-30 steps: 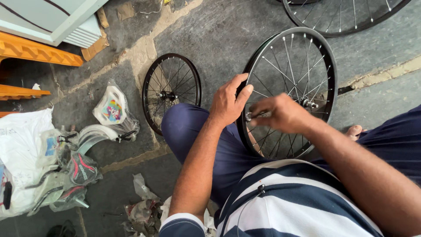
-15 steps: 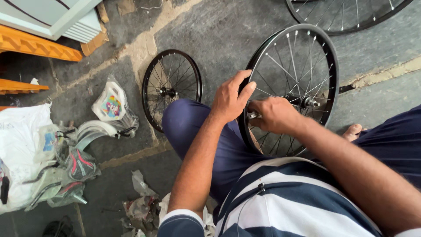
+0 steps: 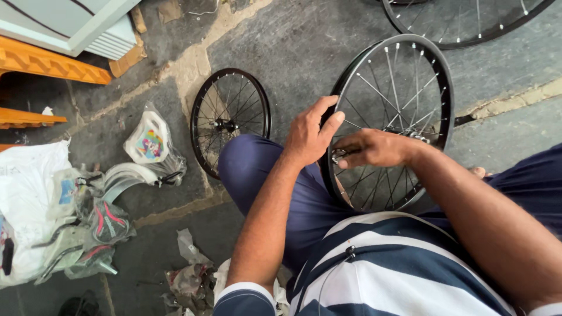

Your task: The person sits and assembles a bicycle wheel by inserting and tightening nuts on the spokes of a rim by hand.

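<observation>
While the spoked wheel (image 3: 391,123) stands upright between the person's knees, the left hand (image 3: 309,136) clamps its black rim and the right hand (image 3: 374,147) pinches a small metal tool at a spoke; a slip could skew the rim.

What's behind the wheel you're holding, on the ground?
Behind the held wheel lie grey stone paving and part of another spoked wheel at the top edge. Its lower rim is hidden by the person's legs and right hand.
</observation>
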